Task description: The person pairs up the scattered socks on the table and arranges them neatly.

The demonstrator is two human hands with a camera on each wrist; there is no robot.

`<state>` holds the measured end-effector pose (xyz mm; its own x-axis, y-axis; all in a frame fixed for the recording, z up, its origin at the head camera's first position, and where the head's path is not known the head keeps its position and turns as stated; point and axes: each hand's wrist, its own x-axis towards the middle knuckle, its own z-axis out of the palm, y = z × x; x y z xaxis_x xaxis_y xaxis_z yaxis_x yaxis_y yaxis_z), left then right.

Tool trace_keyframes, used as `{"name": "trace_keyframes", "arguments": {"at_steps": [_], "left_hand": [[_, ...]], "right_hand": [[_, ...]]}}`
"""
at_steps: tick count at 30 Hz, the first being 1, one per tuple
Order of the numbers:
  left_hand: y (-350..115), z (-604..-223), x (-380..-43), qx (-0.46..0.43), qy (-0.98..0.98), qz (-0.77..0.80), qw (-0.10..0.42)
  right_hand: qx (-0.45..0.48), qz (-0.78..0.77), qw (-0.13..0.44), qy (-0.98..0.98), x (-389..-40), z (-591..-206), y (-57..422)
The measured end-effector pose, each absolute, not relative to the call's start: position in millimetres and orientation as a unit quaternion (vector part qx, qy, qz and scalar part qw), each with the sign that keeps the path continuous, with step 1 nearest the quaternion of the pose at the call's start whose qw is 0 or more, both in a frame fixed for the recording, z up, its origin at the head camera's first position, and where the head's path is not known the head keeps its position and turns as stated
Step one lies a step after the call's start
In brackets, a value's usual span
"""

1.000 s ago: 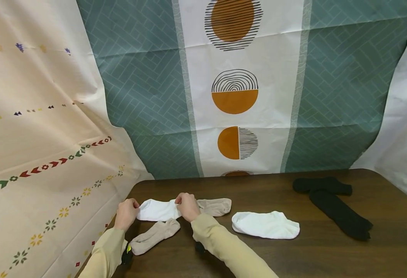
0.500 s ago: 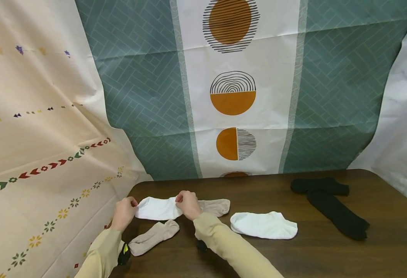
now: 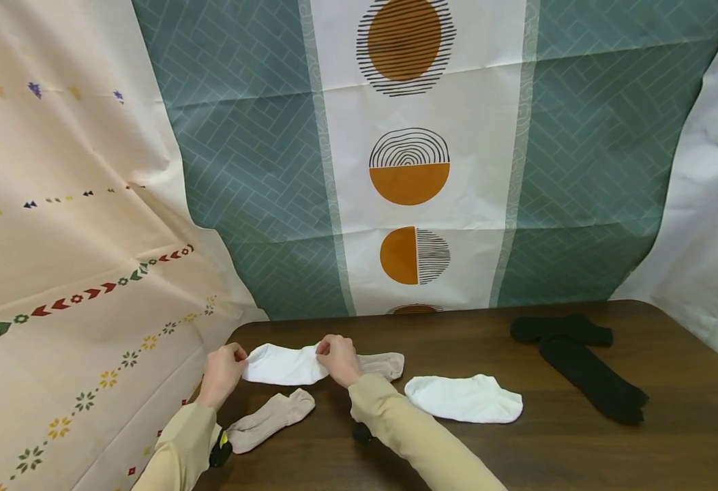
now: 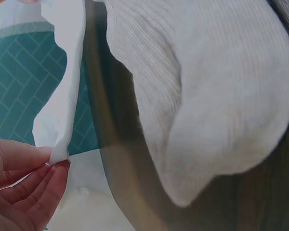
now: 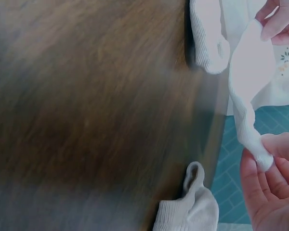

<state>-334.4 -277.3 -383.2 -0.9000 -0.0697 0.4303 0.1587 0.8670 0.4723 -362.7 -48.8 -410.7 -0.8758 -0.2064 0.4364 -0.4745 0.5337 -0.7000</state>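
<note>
A white ankle sock (image 3: 285, 366) is stretched sideways between both hands at the back left of the table. My left hand (image 3: 222, 374) pinches its left end between thumb and fingers. At its other end, my right hand (image 3: 340, 359) pinches the fabric. In the left wrist view the sock (image 4: 70, 82) stands out against the wall cloth, raised off the tabletop. One beige ribbed sock (image 3: 273, 419) lies just in front of it, angled. Another beige sock (image 3: 384, 365) lies behind my right hand, partly hidden by it.
A second white sock (image 3: 464, 399) lies flat to the right of my right forearm. Two black socks (image 3: 592, 378) overlap at the far right of the dark wooden table (image 3: 549, 450). Patterned cloths (image 3: 260, 170) hang behind and along the left side.
Both hands keep their pinch on the white sock. It has risen slightly and shifted a little right, and my right hand now covers more of the beige sock behind it.
</note>
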Motion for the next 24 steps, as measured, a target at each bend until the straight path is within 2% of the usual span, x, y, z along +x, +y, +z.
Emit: {"name": "trace_keyframes", "arguments": {"at_steps": [17, 24], "left_hand": [[-260.3, -383.0, -333.8, -0.027, -0.940, -0.271, 0.207], [-255.6, -383.0, -335.4, -0.033, -0.937, -0.269, 0.220]], "right_hand": [[0.198, 0.451, 0.162, -0.855, -362.7, -406.5, -28.7], [0.200, 0.456, 0.173, -0.850, -362.2, -403.2, -22.1]]}}
